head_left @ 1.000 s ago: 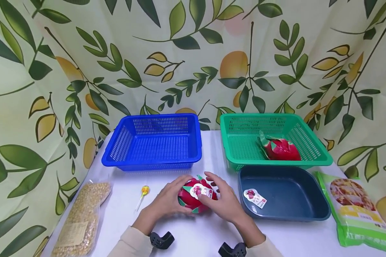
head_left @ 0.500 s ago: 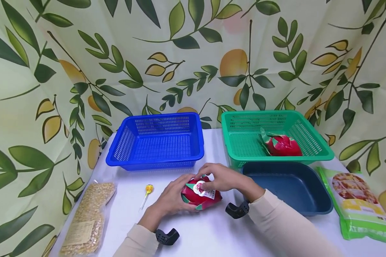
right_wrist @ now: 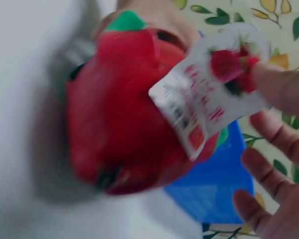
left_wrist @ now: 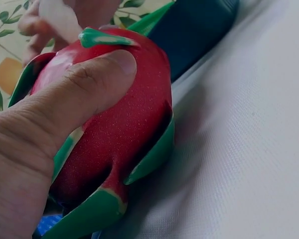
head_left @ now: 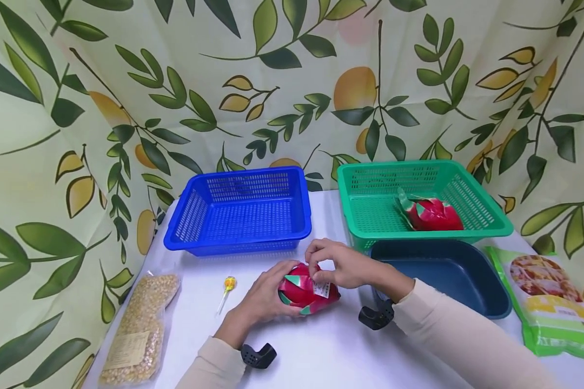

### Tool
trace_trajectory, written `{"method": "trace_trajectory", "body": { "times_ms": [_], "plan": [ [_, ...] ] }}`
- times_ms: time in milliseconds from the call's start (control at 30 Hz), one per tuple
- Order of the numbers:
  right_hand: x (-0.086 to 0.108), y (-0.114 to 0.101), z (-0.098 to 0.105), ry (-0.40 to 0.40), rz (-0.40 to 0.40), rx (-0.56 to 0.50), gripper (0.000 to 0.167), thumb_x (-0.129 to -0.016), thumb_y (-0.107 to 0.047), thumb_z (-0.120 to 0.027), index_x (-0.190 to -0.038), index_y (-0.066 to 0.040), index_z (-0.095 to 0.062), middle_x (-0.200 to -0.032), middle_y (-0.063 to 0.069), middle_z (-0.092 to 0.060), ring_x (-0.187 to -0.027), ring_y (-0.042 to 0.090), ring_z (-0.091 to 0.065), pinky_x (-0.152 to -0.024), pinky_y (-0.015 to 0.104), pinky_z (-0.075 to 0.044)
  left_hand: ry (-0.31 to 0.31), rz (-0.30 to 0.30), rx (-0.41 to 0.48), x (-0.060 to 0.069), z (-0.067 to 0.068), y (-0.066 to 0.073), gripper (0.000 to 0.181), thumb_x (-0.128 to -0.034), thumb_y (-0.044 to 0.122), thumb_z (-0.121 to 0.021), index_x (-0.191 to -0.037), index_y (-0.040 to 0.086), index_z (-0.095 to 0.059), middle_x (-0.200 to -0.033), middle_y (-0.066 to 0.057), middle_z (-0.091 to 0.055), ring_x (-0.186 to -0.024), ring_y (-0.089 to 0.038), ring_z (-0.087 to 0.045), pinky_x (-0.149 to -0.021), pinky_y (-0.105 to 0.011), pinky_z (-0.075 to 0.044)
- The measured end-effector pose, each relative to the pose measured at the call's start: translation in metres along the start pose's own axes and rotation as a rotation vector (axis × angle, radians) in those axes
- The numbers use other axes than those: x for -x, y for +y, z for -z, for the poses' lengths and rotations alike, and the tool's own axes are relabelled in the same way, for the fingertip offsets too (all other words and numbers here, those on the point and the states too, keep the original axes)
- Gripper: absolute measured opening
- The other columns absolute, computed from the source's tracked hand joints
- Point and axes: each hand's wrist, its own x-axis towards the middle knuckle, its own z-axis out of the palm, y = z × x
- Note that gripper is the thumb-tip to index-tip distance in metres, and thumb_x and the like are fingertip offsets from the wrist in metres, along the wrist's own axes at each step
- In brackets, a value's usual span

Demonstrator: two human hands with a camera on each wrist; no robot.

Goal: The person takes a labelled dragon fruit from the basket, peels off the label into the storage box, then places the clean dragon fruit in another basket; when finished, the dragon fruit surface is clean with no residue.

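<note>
My left hand (head_left: 267, 294) grips a red dragon fruit (head_left: 299, 296) with green-tipped scales from its left side, low over the white tabletop. In the left wrist view the thumb (left_wrist: 97, 82) lies across its skin. My right hand (head_left: 343, 265) pinches a white label (right_wrist: 184, 104) printed with a dragon fruit picture. The right wrist view shows the label's round end raised off the fruit under the thumb, while its lower corner lies over the red skin. Whether that corner still sticks, I cannot tell.
Behind stand a blue basket (head_left: 238, 247) and a green basket (head_left: 428, 235) holding another dragon fruit (head_left: 435, 215). A dark blue basin (head_left: 467, 286) sits by my right forearm, beside a green food bag (head_left: 550, 302). On the left lie a lollipop (head_left: 230, 283) and a bag of kernels (head_left: 136, 335).
My right hand has swung from the fruit's right side to above it, taken the label's round end and lifted it. The left hand keeps its grip on the fruit.
</note>
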Motion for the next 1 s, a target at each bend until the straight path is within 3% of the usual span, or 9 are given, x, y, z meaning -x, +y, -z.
{"method": "trace_trajectory", "body": {
  "times_ms": [133,233,333,467,600,800,1000],
  "plan": [
    [0.019,0.006,0.018,0.047,0.076,-0.221,0.011,-0.089,-0.006,-0.067,-0.085,-0.015,-0.067,-0.106,0.005,-0.058,-0.107,0.026,-0.050,-0.086,0.045,-0.050,0.002,0.004,0.026,-0.002,-0.005,0.003,0.093,-0.0627,0.040,-0.090,-0.142,0.025,-0.045,-0.136,0.008,-0.049,-0.120,-0.016,-0.048,-0.090,-0.040,-0.049],
    [0.033,0.005,0.043,0.063,0.129,-0.391,0.006,-0.092,-0.002,-0.061,-0.091,-0.007,-0.064,-0.107,0.016,-0.056,-0.107,0.035,-0.048,-0.084,0.043,-0.050,0.017,0.017,0.018,-0.003,-0.007,0.003,0.093,-0.0626,0.041,-0.090,-0.142,0.027,-0.045,-0.137,0.008,-0.049,-0.119,-0.018,-0.047,-0.087,-0.040,-0.050],
    [0.048,0.006,0.072,0.025,0.101,-0.466,0.005,-0.091,0.000,-0.061,-0.092,-0.005,-0.062,-0.108,0.020,-0.053,-0.108,0.035,-0.046,-0.085,0.043,-0.050,0.027,0.038,0.019,-0.003,-0.006,0.003,0.094,-0.0624,0.041,-0.090,-0.143,0.028,-0.044,-0.138,0.008,-0.048,-0.119,-0.021,-0.047,-0.084,-0.039,-0.052],
    [0.076,0.023,0.101,-0.083,0.022,-0.424,0.008,-0.090,0.001,-0.062,-0.093,-0.006,-0.062,-0.105,0.019,-0.056,-0.105,0.031,-0.049,-0.083,0.041,-0.051,0.023,0.061,0.026,-0.001,-0.005,0.003,0.094,-0.0631,0.040,-0.090,-0.144,0.028,-0.043,-0.140,0.007,-0.047,-0.120,-0.022,-0.046,-0.083,-0.038,-0.052],
    [0.100,0.046,0.114,-0.182,-0.068,-0.323,0.010,-0.088,-0.001,-0.065,-0.096,-0.007,-0.063,-0.098,0.015,-0.060,-0.093,0.028,-0.056,-0.074,0.039,-0.054,0.017,0.075,0.021,0.001,-0.003,0.002,0.095,-0.0630,0.042,-0.089,-0.145,0.028,-0.043,-0.140,0.007,-0.047,-0.121,-0.022,-0.045,-0.083,-0.040,-0.052],
    [0.119,0.073,0.121,-0.312,-0.295,-0.202,0.012,-0.085,-0.011,-0.071,-0.096,-0.011,-0.065,-0.091,0.008,-0.064,-0.081,0.027,-0.059,-0.068,0.034,-0.053,0.028,0.071,0.016,0.004,-0.001,0.000,0.096,-0.0619,0.043,-0.090,-0.144,0.029,-0.043,-0.140,0.009,-0.046,-0.123,-0.021,-0.045,-0.084,-0.039,-0.052],
    [0.133,0.095,0.119,-0.388,-0.370,-0.092,0.027,-0.082,-0.014,-0.072,-0.107,-0.014,-0.063,-0.094,0.006,-0.061,-0.082,0.022,-0.057,-0.067,0.031,-0.052,0.016,0.057,0.011,0.001,-0.004,0.000,0.096,-0.0617,0.041,-0.090,-0.145,0.028,-0.043,-0.141,0.010,-0.045,-0.125,-0.020,-0.044,-0.089,-0.042,-0.049]
  ]
}}
